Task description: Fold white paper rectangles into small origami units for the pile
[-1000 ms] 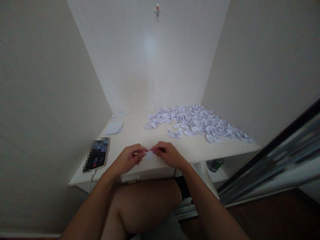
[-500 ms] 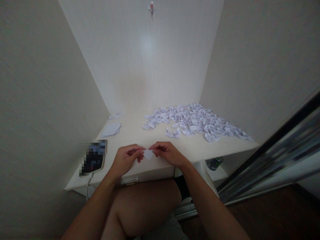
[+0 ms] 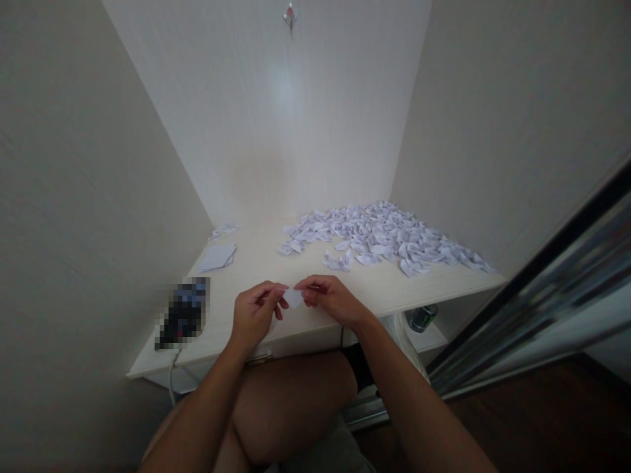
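Between my fingertips, just above the desk's front part, is a small folded piece of white paper (image 3: pixel 294 298) with a point facing down toward me. My left hand (image 3: pixel 257 310) pinches its left corner between thumb and forefinger. On the other side, my right hand (image 3: pixel 331 299) grips the right corner the same way, its lower fingers curled. Beyond my hands lies a wide heap of small folded white papers (image 3: pixel 379 233). A short stack of flat white paper sheets (image 3: pixel 217 257) rests to the left.
A phone (image 3: pixel 185 312), blurred out, lies at the desk's left with a cable (image 3: pixel 172 378) hanging off the edge. White cord (image 3: pixel 227 230) sits in the back left corner. Under the desk (image 3: pixel 266 263), a dark can (image 3: pixel 422 318) stands on a shelf. Walls enclose the desk's back and sides.
My left hand has shifted slightly, its wrist turning more upright. The paper stays pinched between both hands, with its point still downward. The camera view has moved a little.
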Motion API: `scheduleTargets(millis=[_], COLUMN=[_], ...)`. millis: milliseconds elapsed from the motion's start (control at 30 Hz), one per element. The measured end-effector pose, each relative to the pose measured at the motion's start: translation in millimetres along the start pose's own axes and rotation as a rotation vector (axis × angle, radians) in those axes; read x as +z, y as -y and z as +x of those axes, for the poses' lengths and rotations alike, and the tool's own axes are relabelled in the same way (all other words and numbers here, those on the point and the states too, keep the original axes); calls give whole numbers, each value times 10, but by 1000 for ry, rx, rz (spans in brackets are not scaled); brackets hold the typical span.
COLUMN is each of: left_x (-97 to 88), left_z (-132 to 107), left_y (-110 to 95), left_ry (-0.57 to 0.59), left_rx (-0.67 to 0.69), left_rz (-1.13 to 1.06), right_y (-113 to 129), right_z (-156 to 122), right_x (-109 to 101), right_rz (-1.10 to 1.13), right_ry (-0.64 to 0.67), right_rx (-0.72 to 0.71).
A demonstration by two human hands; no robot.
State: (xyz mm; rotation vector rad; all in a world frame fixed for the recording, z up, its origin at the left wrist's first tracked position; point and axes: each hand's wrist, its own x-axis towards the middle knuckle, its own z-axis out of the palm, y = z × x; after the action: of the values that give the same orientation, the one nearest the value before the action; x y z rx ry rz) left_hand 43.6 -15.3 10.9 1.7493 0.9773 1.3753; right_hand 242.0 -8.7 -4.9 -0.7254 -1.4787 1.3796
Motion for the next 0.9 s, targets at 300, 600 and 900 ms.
scheduleTargets(millis=[300,600,900], left_x=[35,71,88], left_z=[-7,-9,-10], left_y=[48,7,53], left_ry=[-46,-75,-40], left_rx=[-28,-60,-2], left_rz=[-8,41,-63], right_y=[-29,-34,-32], right_z=[1,8,5], right_x=[-6,2,-10], right_rz=[18,34,64], right_ry=[21,19,23], right_rx=[-7,-18,-3])
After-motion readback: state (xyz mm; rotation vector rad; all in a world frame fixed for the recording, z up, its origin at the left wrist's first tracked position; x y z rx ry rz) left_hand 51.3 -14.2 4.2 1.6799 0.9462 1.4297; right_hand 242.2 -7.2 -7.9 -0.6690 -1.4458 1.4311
